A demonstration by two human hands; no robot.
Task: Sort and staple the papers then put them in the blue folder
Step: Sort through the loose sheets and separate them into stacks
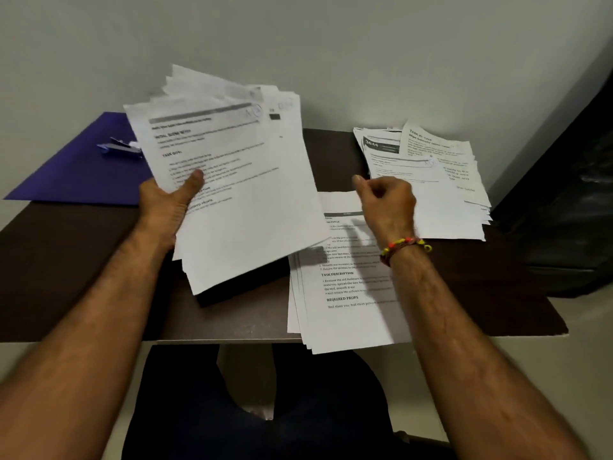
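Head view: the left hand (166,200) grips a fanned sheaf of papers (229,180) at its left edge, thumb pressed on the top printed page and fingers hidden beneath, so the sheaf is lifted and tilted above the dark table (83,260). The right hand (386,200) hovers empty over the table, its fingers loosely curled with forefinger and thumb nearly together, holding nothing; a beaded bracelet (404,247) circles that wrist. Below it a second stack of printed sheets (345,300) lies flat, its near edge overhanging the table front. A third, untidy pile (438,180) sits at the far right of the table. At the far left the blue folder (76,167) lies closed and flat, with a stapler (119,148) resting on top of it, partly hidden by the held sheaf
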